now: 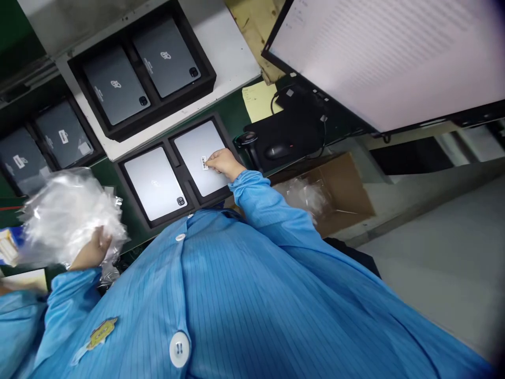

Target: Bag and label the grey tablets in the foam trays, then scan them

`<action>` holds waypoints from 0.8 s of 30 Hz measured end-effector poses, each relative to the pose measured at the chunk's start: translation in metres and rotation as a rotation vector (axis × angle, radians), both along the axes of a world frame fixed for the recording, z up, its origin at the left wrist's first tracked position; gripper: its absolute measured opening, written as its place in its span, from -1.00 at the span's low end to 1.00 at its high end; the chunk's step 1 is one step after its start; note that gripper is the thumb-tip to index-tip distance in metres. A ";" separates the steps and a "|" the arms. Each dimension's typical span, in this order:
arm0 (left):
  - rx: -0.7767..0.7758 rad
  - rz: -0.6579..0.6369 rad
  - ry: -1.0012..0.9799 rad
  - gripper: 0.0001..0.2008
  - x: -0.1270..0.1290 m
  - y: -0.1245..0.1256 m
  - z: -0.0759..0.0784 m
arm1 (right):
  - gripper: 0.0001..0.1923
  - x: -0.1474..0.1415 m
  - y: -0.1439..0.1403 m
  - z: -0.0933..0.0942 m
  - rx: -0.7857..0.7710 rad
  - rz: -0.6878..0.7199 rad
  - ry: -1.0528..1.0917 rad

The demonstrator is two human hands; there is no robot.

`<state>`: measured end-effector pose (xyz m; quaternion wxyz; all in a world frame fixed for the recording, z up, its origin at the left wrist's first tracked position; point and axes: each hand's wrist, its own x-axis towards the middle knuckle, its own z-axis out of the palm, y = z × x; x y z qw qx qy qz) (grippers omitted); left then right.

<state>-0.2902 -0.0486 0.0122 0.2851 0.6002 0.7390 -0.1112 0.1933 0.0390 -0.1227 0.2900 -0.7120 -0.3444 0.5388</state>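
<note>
My right hand (225, 162) pinches the edge of a small white barcode label (204, 163), which lies against the back of a silver tablet (191, 139). That tablet sits in the right slot of a black foam tray (172, 158). In the left slot lies a second silver tablet (152, 197), its camera corner toward me. Over to the left, my left hand (92, 250) has its fingers curled at the edge of a heap of clear plastic bags (74, 210). The bags partly hide its fingertips.
Another foam tray (158, 102) with two dark tablets stands beyond; a third tray (84, 113) holds labelled ones. A scanner (249, 145), mouse (278, 151) and monitor (386, 63) are to the right. A cardboard box (351, 195) contains plastic. Another person's blue sleeve (18, 321) shows lower left.
</note>
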 end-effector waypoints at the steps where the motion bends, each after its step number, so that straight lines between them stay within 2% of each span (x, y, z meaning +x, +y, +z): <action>1: -0.048 0.023 0.034 -0.63 0.003 0.003 -0.007 | -0.82 0.000 -0.001 0.000 0.007 -0.001 0.000; 3: -0.044 0.009 0.131 -0.62 0.015 0.016 -0.015 | -0.84 0.000 -0.003 0.000 0.028 -0.021 0.006; 6: 0.227 -0.113 0.210 -0.58 0.061 0.046 -0.016 | -0.83 -0.002 -0.010 0.005 0.071 -0.074 0.049; 8: 0.393 -0.245 0.071 -0.62 0.115 0.064 -0.021 | -0.80 -0.003 -0.018 0.009 0.090 -0.108 0.100; 9: 0.402 -0.347 -0.032 -0.63 0.148 0.071 -0.028 | -0.79 -0.002 -0.022 0.012 0.098 -0.123 0.127; 11: 0.321 -0.655 -0.273 -0.65 0.220 0.084 -0.049 | -0.80 0.003 -0.031 0.017 0.124 -0.154 0.178; 13: 0.214 -0.973 -0.431 -0.65 0.287 0.094 -0.075 | -0.79 0.015 -0.041 0.024 0.160 -0.182 0.212; 14: 0.189 -1.069 -0.446 -0.63 0.316 0.099 -0.087 | -0.79 0.022 -0.046 0.027 0.175 -0.197 0.218; 16: 0.193 -1.170 -0.417 -0.60 0.359 0.108 -0.107 | -0.76 0.042 -0.056 0.034 0.191 -0.225 0.207; 19: 0.287 -1.217 -0.394 -0.63 0.391 0.121 -0.123 | -0.73 0.076 -0.069 0.042 0.192 -0.260 0.127; 24: 0.390 -1.200 -0.447 -0.69 0.398 0.125 -0.132 | -0.70 0.115 -0.081 0.044 0.144 -0.316 -0.003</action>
